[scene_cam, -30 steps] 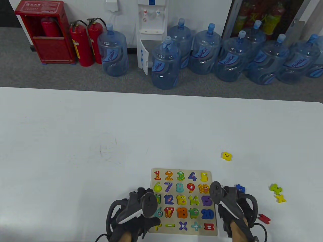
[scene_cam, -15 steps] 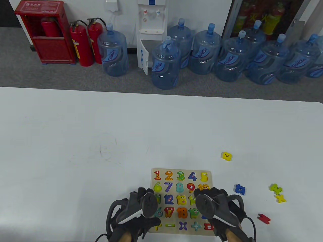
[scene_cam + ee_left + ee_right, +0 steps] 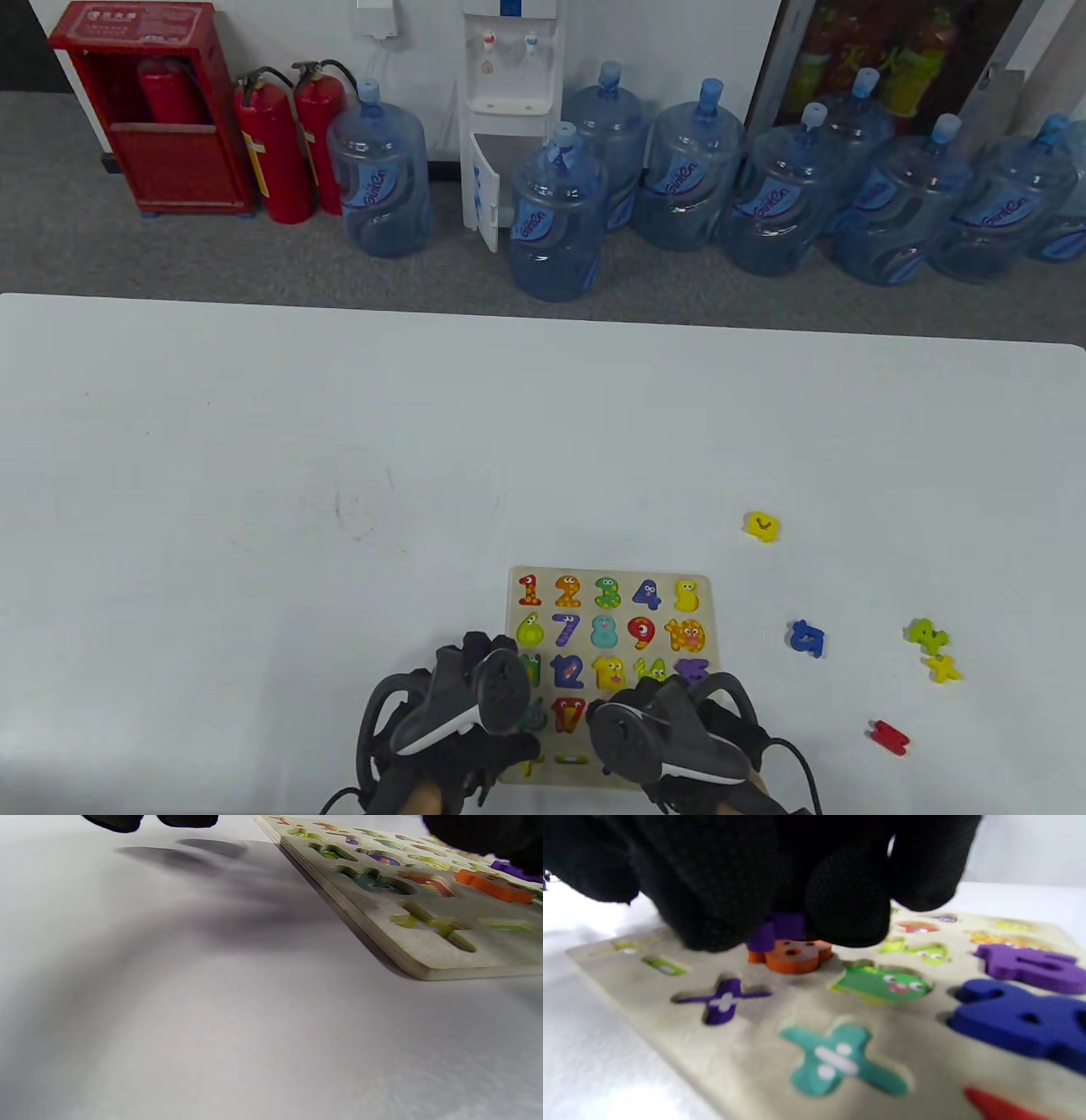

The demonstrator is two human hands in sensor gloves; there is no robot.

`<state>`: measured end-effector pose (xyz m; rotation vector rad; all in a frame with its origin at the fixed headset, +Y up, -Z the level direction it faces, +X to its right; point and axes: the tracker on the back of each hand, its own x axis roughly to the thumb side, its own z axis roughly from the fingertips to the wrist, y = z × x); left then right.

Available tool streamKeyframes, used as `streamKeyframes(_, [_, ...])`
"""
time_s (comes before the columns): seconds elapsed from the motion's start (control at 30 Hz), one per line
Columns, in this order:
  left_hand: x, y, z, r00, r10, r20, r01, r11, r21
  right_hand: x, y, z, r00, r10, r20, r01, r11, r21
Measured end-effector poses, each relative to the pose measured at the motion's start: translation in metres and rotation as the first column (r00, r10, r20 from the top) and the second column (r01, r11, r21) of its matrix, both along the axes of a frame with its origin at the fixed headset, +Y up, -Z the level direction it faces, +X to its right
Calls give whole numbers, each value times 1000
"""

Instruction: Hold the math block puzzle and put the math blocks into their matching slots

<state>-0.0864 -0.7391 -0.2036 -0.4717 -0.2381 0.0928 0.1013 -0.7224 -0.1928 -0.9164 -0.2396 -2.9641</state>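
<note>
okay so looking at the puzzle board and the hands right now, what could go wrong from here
The right hand pinches a small purple block just above the orange block, not over the open purple cross slot; it could land on the wrong spot. Its glove hides the piece, so aligning may be partly blind.

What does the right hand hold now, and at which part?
The right hand pinches a small purple block by its top, above the orange block.
</note>
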Motion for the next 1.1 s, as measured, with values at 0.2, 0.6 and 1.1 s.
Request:
streamKeyframes(0.2, [0,0,0,1000,-1,1,1,1000,-1,-8,-4,5,999,14,-33,-14,1000,-13])
streamKeyframes(0.6, [0,-1,0,1000,-6,0,6,1000,-11,-25,-12,16,981,184,-54,-178,979,97])
streamKeyframes(1.1, [1,-1,0,1000,-4,2,4,1000,-14,9,11,0,996,-78,46,73,992,99])
